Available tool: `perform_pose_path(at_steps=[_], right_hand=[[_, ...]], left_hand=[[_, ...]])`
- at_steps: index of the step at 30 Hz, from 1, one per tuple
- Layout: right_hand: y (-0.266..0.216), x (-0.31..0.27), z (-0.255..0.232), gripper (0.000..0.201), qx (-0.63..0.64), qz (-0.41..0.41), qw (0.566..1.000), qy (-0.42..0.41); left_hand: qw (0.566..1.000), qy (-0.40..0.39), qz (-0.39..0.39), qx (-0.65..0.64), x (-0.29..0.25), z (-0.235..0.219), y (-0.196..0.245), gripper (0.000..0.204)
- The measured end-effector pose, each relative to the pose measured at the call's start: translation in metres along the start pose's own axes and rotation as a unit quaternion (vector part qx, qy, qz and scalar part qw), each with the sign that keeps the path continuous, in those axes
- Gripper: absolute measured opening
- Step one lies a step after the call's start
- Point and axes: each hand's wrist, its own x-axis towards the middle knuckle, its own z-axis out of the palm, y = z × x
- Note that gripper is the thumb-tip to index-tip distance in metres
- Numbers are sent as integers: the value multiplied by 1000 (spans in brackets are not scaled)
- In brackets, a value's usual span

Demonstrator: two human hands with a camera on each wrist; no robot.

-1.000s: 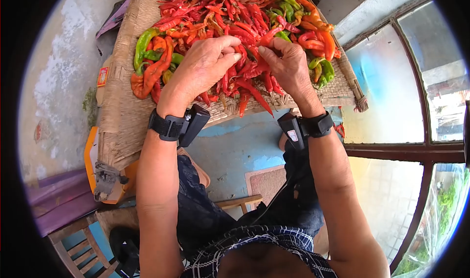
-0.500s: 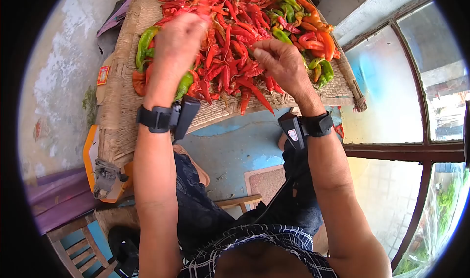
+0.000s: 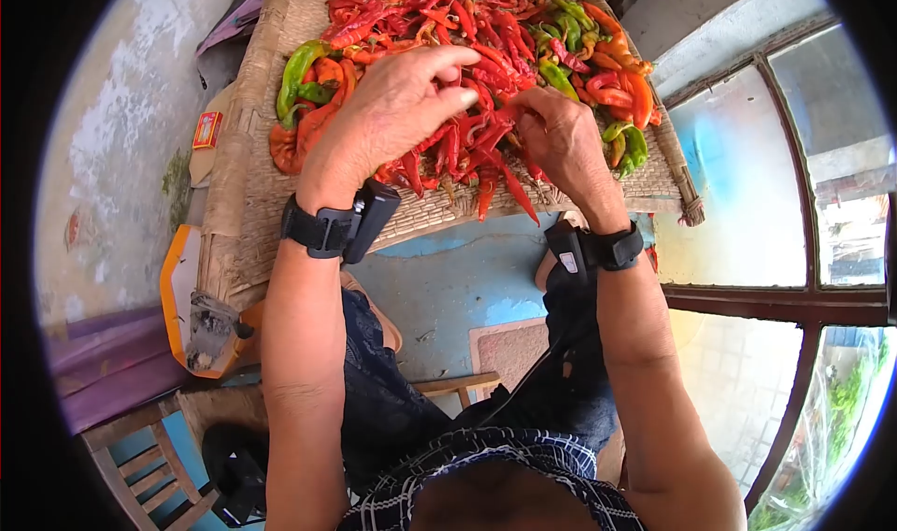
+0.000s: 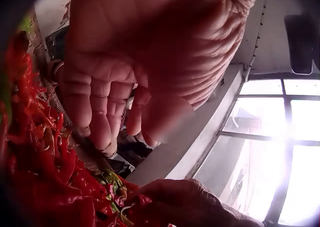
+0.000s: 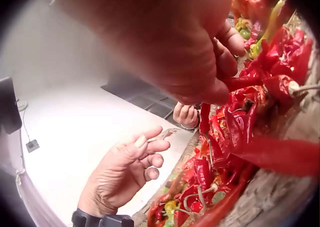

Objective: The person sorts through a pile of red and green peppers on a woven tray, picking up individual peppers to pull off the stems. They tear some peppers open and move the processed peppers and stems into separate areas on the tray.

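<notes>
Our left hand [image 3: 392, 110] hovers with loose fingers over the red chillies [image 3: 439, 26]; our right hand [image 3: 561, 138] pinches one red chilli [image 5: 245, 82]. Small red packet [image 3: 206, 130], its writing unreadable, lies beside the woven tray [image 3: 252, 213].

The far end of the woven straw mat [image 3: 245, 204] and its heap of red, orange and green chili peppers [image 3: 467, 35] are cut off by the head view's top edge. The left hand [image 3: 397, 110] hides the peppers beneath it, and the right hand's [image 5: 165, 42] close-up is blurred.
</notes>
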Motion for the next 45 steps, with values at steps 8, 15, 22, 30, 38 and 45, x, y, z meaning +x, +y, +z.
perform_pose_path(at_steps=[8,15,22,30,38,45], right_hand=[[-19,-5,-1,15,46,-29,997,46],[-10,-14,-6,21,-36,24,997,-69],[-10,-20,-3,17,-104,33,968,-227],[-21,-13,-3,10,43,10,999,-16],[-10,-4,-2,17,144,30,987,57],[10,-14,27,30,-192,-67,977,-72]], left_hand=[[995,-39,89,3,2,23,7,23],[963,249,50,87,12,-3,-12,24],[953,256,67,150,10,-11,-25,26],[976,37,201,74,0,36,-12,26],[947,286,3,146,9,-16,-10,22],[943,261,56,199,7,-19,-41,27]])
